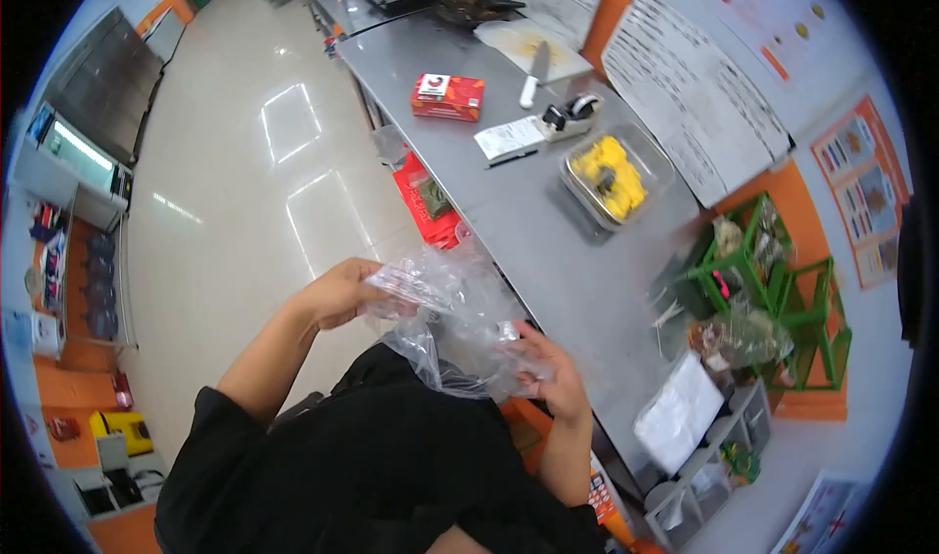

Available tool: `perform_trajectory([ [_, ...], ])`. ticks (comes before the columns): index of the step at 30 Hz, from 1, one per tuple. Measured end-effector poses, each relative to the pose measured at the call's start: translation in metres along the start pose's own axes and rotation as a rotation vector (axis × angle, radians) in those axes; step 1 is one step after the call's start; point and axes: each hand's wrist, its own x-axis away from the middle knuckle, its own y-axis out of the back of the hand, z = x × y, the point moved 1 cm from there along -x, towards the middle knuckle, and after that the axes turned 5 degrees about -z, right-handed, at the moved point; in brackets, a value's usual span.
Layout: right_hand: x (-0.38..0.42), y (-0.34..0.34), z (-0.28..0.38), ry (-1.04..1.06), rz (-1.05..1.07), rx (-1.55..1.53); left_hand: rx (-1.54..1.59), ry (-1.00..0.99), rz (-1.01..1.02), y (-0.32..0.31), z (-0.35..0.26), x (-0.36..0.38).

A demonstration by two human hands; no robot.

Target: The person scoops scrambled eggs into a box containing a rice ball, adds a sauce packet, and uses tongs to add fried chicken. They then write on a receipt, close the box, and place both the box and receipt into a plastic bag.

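Note:
Between my two hands, in front of my body, stretches a crumpled clear plastic bag (445,305). My left hand (344,292) grips its left side with the fingers closed. On the right side, my right hand (553,370) holds the film between thumb and fingers. The bag hangs off the near edge of the steel table (577,280). A clear tub (577,197) with a yellow food (614,175) and a grey piece in it stands on the table beyond my hands.
On the table are a red box (448,97), a tape dispenser (569,116), a paper pad (509,140), a pen, and a knife (536,73) by a cutting board. Green racks (763,251) and a white stack (679,412) line the right. A red bag (423,207) sits below the edge.

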Motion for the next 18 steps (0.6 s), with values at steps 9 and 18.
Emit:
perform_trajectory([
  [9,-0.159,-0.06,-0.038,0.256,0.067,1.001,0.25,-0.315,0.015,0.048,-0.028,-0.029],
  [18,-0.353,-0.076,0.062,0.088,-0.513,0.273,-0.477,-0.397,-0.407,0.247,-0.138,-0.174],
])
